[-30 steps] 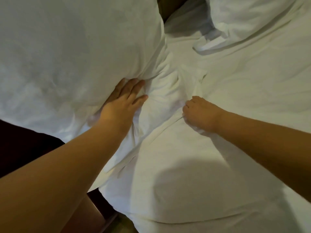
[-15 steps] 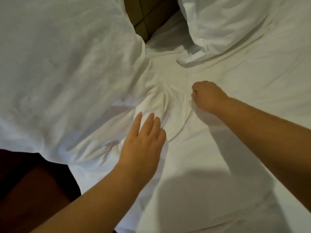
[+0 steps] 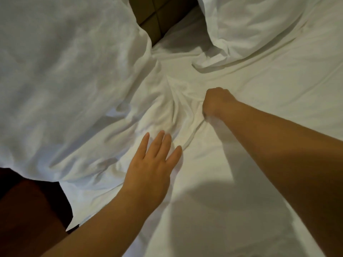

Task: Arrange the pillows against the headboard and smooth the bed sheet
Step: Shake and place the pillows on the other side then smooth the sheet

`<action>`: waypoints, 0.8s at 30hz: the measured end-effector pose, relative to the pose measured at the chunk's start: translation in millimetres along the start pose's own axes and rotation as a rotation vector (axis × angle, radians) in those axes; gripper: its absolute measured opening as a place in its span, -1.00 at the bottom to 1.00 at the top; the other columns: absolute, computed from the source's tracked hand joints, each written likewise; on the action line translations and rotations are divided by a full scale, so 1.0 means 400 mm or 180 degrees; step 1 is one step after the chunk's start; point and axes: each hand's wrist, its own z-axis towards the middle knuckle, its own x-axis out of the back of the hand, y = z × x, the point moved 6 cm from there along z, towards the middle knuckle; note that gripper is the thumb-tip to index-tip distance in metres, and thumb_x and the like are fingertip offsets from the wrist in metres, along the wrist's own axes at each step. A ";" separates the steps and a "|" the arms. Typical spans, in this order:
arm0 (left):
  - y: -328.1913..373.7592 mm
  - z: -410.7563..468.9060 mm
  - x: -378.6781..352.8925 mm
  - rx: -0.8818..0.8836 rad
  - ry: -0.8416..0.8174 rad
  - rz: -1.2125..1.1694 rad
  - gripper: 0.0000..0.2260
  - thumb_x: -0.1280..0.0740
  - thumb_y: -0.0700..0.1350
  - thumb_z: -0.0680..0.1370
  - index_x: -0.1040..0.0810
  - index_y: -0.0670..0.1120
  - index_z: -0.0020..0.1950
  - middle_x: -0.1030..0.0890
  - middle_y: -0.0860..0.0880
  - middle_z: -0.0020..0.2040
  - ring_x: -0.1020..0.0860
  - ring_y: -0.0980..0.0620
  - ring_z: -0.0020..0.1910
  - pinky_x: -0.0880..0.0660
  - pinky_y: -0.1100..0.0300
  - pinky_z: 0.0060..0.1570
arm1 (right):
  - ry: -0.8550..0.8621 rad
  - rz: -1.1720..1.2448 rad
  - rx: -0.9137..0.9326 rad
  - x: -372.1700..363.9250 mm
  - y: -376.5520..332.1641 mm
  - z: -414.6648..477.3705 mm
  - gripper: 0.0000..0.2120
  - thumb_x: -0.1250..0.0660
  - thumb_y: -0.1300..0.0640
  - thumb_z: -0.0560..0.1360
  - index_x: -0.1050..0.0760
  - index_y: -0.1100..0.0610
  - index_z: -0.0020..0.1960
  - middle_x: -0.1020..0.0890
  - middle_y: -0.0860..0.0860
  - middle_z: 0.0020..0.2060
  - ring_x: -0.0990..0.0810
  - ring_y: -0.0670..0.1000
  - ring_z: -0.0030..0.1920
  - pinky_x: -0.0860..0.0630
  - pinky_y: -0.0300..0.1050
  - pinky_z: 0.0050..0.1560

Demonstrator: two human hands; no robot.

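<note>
Left hand (image 3: 148, 166) flat, fingers straight, pressing sheet (image 3: 241, 182) to anchor it. Right hand (image 3: 215, 102) clenched on bunched fold, likely pulling wrinkles out between two pillows (image 3: 65, 71).

Two white pillows on the bed (image 3: 204, 229): a left pillow (image 3: 61, 80) along the left edge and a right pillow (image 3: 250, 25) at the far right corner. One rumpled bed sheet (image 3: 269, 101) and one brown padded headboard (image 3: 157, 17), glimpsed between the pillows. Two bare hands, a left hand (image 3: 148, 173) and a right hand (image 3: 215, 102), both on the sheet.
</note>
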 end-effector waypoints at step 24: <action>-0.100 -0.359 0.062 0.0012 -0.0044 -0.0446 -0.46 -0.12 -0.11 0.62 0.03 -0.04 0.56 0.19 -0.18 0.56 0.22 -0.21 0.53 0.37 -0.22 0.37 | 0.0893 0.1102 0.0228 0.281 -0.355 -0.482 -0.85 -0.17 0.15 0.55 -0.42 0.13 -0.19 -0.51 0.10 -0.12 -0.53 0.15 -0.09 -0.35 -0.15 -0.26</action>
